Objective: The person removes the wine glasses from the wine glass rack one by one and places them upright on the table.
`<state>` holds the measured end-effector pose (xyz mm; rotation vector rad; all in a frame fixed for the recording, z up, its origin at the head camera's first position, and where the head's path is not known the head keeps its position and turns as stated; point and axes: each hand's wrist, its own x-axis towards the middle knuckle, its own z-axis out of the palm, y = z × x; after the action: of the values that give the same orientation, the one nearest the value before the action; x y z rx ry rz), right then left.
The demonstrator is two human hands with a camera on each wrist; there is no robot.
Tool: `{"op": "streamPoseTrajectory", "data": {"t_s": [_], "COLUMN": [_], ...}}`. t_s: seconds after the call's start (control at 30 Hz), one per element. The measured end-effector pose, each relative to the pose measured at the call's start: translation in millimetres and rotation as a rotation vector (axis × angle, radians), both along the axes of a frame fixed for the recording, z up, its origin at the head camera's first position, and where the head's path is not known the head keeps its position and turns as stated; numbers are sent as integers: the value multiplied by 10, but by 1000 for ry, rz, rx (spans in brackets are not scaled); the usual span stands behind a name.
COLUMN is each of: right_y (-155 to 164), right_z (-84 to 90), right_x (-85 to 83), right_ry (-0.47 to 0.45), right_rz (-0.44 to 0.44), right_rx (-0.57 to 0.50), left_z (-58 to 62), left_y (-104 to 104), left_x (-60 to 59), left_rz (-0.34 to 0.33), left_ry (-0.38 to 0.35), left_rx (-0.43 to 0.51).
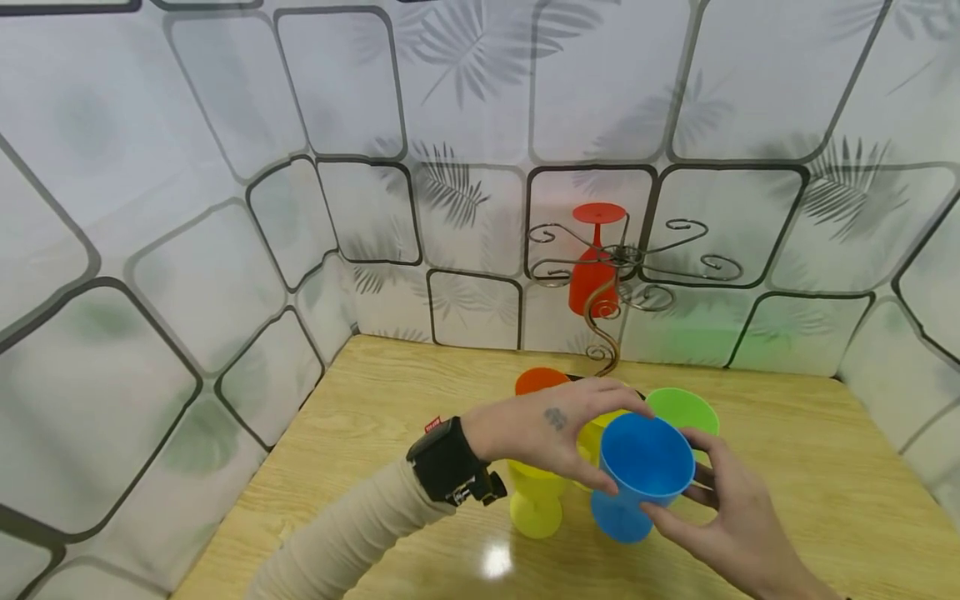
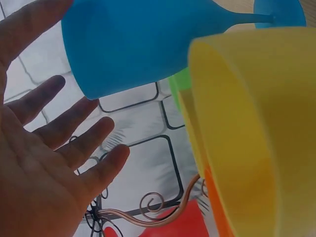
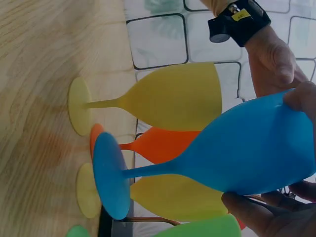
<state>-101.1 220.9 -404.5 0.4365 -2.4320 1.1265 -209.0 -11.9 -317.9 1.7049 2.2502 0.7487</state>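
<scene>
My right hand [image 1: 742, 508] pinches the bowl of a blue plastic goblet [image 1: 648, 454] between thumb and fingers. The goblet's mouth faces up; whether its foot touches the table cannot be told. Around the far left of its rim my left hand [image 1: 540, 425] is spread, with long, loose fingers [image 2: 89, 140] beside the bowl. A yellow goblet [image 3: 173, 96] stands just left of the blue one. Behind are a second yellow goblet [image 3: 180, 197], an orange goblet [image 1: 540, 380] and a green goblet [image 1: 678, 408], all partly covered.
At the back of the wooden table [image 1: 390, 417] rises a scrolled metal stand [image 1: 603, 354] with curled arms. A red goblet [image 1: 588, 283] hangs upside down from it. Patterned cloth walls [image 1: 472, 308] enclose the table behind and on both sides.
</scene>
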Motion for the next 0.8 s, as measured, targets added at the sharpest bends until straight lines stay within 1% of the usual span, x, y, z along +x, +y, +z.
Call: {"op": "streamPoseTrajectory", "data": {"t_s": [0.13,0.33,0.63,0.8], "right_y": [-46,-100,-158,-170], "right_z": [-83,-177,-229,-251], "right_x": [-13,-47,-75,-100], "right_ry": [-45,-103,-179,-217], "right_rz": [1,3,-4,-11], "right_rx": [-22,-49,-42,-38], "left_z": [-84,-154,-247,-280], "left_y": [6,9,6,5], "left_x": [-24,-53,-75,-86], "left_rz": [10,26,69,86], "left_ry": [30,51,42,42], "left_rx": [-33,-69,-149,-174]}}
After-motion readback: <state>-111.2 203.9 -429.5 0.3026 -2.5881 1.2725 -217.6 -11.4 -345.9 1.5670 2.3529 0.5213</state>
